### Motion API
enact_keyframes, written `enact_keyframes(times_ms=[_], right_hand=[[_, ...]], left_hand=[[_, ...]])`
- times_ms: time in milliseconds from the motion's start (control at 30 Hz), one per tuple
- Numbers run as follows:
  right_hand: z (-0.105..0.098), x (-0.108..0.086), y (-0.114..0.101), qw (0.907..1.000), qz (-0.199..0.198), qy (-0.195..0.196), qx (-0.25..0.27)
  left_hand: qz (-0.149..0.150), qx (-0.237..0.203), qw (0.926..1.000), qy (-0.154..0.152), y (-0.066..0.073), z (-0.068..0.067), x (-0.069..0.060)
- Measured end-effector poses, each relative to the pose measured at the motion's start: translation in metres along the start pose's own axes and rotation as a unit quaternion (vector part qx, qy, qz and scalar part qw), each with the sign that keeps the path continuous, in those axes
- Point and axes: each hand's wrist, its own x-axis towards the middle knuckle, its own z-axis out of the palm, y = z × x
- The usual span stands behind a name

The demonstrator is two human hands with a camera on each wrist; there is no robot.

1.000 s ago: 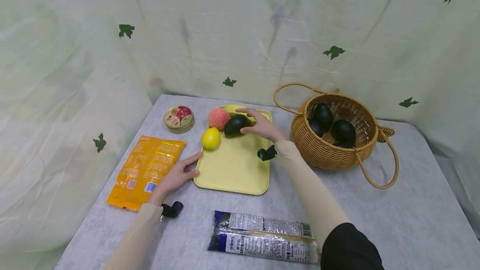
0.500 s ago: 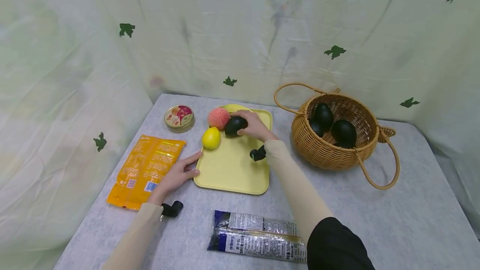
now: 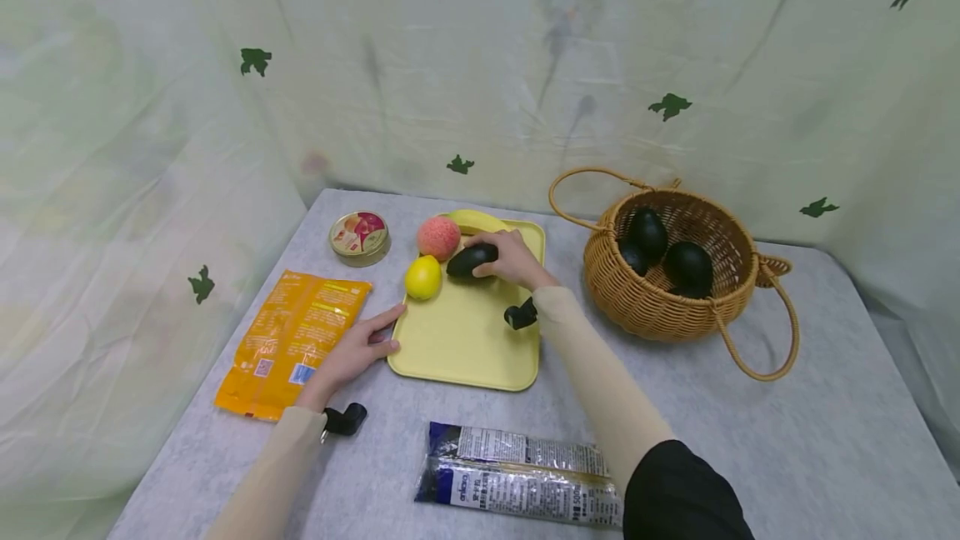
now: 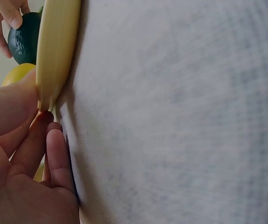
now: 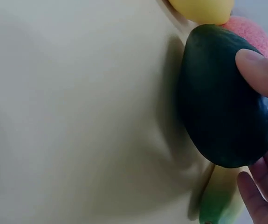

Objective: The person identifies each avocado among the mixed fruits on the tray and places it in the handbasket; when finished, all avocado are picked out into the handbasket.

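Observation:
A dark green avocado (image 3: 470, 261) is in my right hand (image 3: 513, 260), thumb on the near side and fingers over the far side; the right wrist view shows the thumb pressing the avocado (image 5: 222, 102). It is over the upper part of the yellow tray (image 3: 472, 348); whether it touches the tray I cannot tell. Around it are a lemon (image 3: 423, 277), a pink bumpy round fruit (image 3: 438, 237) and a banana (image 3: 476, 221). At the tray's left edge rests my left hand (image 3: 360, 350), its thumb and fingers touching the rim (image 4: 57, 51).
A wicker basket (image 3: 637, 307) with several dark avocados (image 3: 687, 267) stands at the right, handles sticking out. At the left lie an orange packet (image 3: 296, 344) and a round tin (image 3: 359, 238). A long clear-and-blue packet (image 3: 517, 473) lies in front, partly under the right forearm.
The right hand has closed round the avocado, then shifted it slightly toward me and tilted it, away from the pink fruit. More of the banana shows. The left hand has stayed at the tray.

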Motion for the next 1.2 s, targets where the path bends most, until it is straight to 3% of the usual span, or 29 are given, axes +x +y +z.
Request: enact_keyframes(times_ms=[300, 467, 633, 833, 1000, 1067, 1200], right_hand=[[-0.014, -0.014, -0.005, 0.9976, 0.004, 0.028, 0.063], [-0.044, -0.028, -0.019, 0.9920, -0.017, 0.047, 0.115], [-0.084, -0.049, -0.028, 0.9861, -0.007, 0.044, 0.160], [-0.127, -0.082, -0.027, 0.9853, 0.005, 0.056, 0.162], [-0.157, -0.114, -0.018, 0.9851, 0.022, 0.080, 0.151], [-0.168, -0.127, -0.010, 0.9851, 0.038, 0.086, 0.144], [-0.186, -0.150, 0.011, 0.9852, 0.066, 0.099, 0.123]], left_hand=[[-0.008, 0.000, 1.0000, 0.000, 0.000, 0.001, 0.001], [-0.002, 0.001, 1.0000, -0.001, 0.000, 0.001, 0.001], [-0.001, 0.004, 1.0000, 0.000, -0.001, 0.000, 0.003], [-0.009, -0.005, 0.9999, -0.004, 0.000, -0.002, 0.004], [-0.016, -0.005, 0.9998, -0.007, 0.020, -0.002, -0.003], [-0.021, -0.003, 0.9998, -0.006, 0.020, -0.002, -0.003], [-0.015, 0.008, 0.9999, -0.002, 0.000, 0.000, 0.002]])
